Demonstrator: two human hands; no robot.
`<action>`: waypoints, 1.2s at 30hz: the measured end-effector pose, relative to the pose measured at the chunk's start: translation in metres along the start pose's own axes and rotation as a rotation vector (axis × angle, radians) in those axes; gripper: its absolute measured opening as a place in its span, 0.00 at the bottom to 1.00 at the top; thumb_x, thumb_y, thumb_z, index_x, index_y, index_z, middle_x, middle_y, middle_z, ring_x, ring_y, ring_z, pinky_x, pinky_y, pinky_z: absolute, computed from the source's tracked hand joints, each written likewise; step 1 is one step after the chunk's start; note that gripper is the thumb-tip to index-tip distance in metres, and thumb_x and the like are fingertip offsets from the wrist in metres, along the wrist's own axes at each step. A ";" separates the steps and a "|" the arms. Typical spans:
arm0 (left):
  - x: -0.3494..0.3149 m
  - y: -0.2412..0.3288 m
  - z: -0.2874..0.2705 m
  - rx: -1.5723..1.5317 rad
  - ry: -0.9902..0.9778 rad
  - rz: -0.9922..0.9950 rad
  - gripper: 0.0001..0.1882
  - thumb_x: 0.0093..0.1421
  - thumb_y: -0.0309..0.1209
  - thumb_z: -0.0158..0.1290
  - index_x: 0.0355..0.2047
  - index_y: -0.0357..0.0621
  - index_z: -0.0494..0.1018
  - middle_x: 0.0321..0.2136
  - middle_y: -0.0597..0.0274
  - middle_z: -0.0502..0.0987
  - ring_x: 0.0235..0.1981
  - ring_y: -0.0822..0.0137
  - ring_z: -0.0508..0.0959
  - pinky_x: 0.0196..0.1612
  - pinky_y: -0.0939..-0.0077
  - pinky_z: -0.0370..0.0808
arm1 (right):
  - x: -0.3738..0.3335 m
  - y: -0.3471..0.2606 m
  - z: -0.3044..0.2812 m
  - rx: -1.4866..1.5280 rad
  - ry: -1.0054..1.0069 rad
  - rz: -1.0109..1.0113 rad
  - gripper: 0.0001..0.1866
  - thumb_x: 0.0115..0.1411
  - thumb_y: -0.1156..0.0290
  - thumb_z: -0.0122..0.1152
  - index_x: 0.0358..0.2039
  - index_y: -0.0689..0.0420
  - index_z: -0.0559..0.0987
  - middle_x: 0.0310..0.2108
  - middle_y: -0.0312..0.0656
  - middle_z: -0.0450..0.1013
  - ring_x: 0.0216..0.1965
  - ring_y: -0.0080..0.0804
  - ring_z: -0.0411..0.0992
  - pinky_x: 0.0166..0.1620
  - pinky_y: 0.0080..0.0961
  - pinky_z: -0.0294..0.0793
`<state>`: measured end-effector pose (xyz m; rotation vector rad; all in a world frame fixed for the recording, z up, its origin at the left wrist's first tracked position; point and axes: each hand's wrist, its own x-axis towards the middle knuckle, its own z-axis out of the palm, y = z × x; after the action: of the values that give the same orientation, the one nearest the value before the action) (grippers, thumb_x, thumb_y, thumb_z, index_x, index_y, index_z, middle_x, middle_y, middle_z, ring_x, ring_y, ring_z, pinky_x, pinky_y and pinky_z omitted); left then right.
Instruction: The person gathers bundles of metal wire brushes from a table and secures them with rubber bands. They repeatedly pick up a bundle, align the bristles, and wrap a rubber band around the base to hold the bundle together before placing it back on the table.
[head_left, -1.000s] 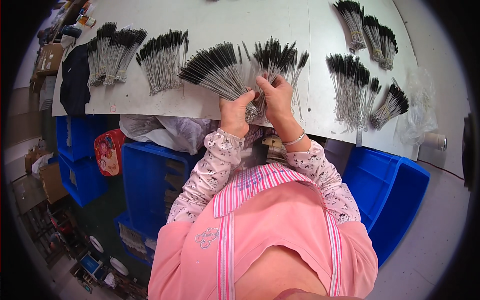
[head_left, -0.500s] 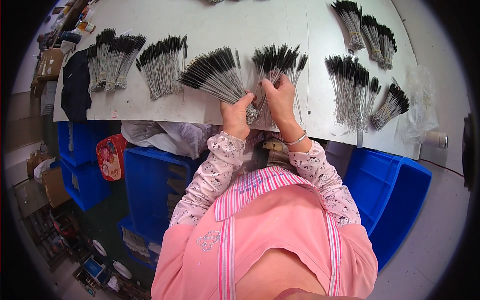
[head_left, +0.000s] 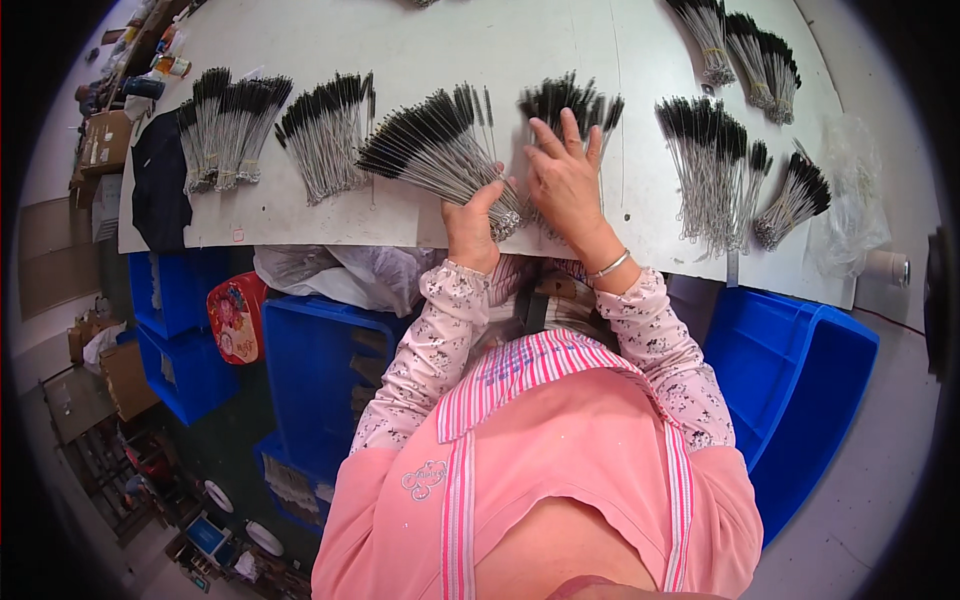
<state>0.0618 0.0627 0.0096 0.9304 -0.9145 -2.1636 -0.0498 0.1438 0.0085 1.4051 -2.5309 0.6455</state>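
Note:
My left hand is wrapped round the wire ends of a thick fanned bunch of wire brushes, black bristles pointing up and left. Beside it, my right hand lies with fingers spread over a smaller pile of the same brushes. Its fingers touch or hover just over the wire stems; which of the two I cannot tell. A brush or two at the right edge of that pile stand slightly apart. The lower stems there are hidden behind the hand.
More brush bunches lie on the white table: two left, others right and far right. Dark cloth sits at the left, a clear plastic bag at the right. Blue crates stand below the edge.
My right hand has gone from fingers pinched among the pile's stems to spread out over it. The left hand keeps its hold on the bunch. The whole view has shifted slightly.

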 end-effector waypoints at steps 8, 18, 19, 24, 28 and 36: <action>0.001 0.015 0.001 -0.022 -0.121 -0.039 0.20 0.52 0.17 0.50 0.48 0.36 0.66 0.40 0.56 0.76 0.37 0.63 0.78 0.40 0.71 0.77 | 0.010 -0.012 -0.005 0.380 0.253 0.163 0.10 0.55 0.70 0.59 0.36 0.61 0.79 0.44 0.45 0.74 0.40 0.39 0.73 0.47 0.35 0.68; 0.002 0.012 -0.005 -0.007 -0.137 -0.093 0.17 0.52 0.18 0.52 0.45 0.37 0.70 0.40 0.61 0.75 0.38 0.68 0.77 0.41 0.73 0.75 | 0.016 -0.039 0.001 1.240 -0.062 0.659 0.16 0.54 0.63 0.59 0.33 0.66 0.79 0.24 0.41 0.75 0.25 0.21 0.71 0.31 0.20 0.70; 0.002 0.012 -0.004 -0.002 -0.140 -0.089 0.17 0.53 0.19 0.52 0.45 0.38 0.70 0.40 0.61 0.75 0.38 0.68 0.77 0.41 0.73 0.75 | 0.014 -0.041 0.004 1.275 -0.024 0.676 0.16 0.55 0.63 0.59 0.33 0.66 0.78 0.24 0.39 0.75 0.26 0.20 0.70 0.31 0.20 0.70; -0.005 0.019 0.007 -0.037 -0.102 -0.037 0.19 0.53 0.18 0.53 0.47 0.38 0.69 0.41 0.61 0.75 0.39 0.68 0.76 0.43 0.74 0.74 | 0.012 -0.044 0.015 1.499 0.102 0.843 0.13 0.60 0.67 0.53 0.32 0.67 0.77 0.25 0.37 0.73 0.26 0.18 0.67 0.30 0.19 0.68; -0.003 0.014 0.006 -0.059 -0.083 -0.010 0.22 0.52 0.15 0.53 0.48 0.38 0.68 0.41 0.62 0.75 0.41 0.68 0.75 0.46 0.73 0.73 | 0.015 -0.048 0.014 1.657 0.207 0.930 0.12 0.62 0.69 0.50 0.32 0.65 0.76 0.25 0.38 0.73 0.26 0.21 0.68 0.31 0.20 0.69; -0.005 0.010 0.009 0.080 0.005 0.112 0.21 0.51 0.13 0.53 0.46 0.36 0.68 0.40 0.61 0.75 0.39 0.67 0.77 0.43 0.72 0.75 | 0.008 -0.054 0.012 1.724 0.182 0.953 0.10 0.64 0.68 0.52 0.35 0.62 0.75 0.28 0.36 0.73 0.27 0.21 0.69 0.32 0.18 0.69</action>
<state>0.0600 0.0644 0.0238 0.9001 -1.0325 -2.0427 -0.0082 0.1070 0.0158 -0.1425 -1.9654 3.2342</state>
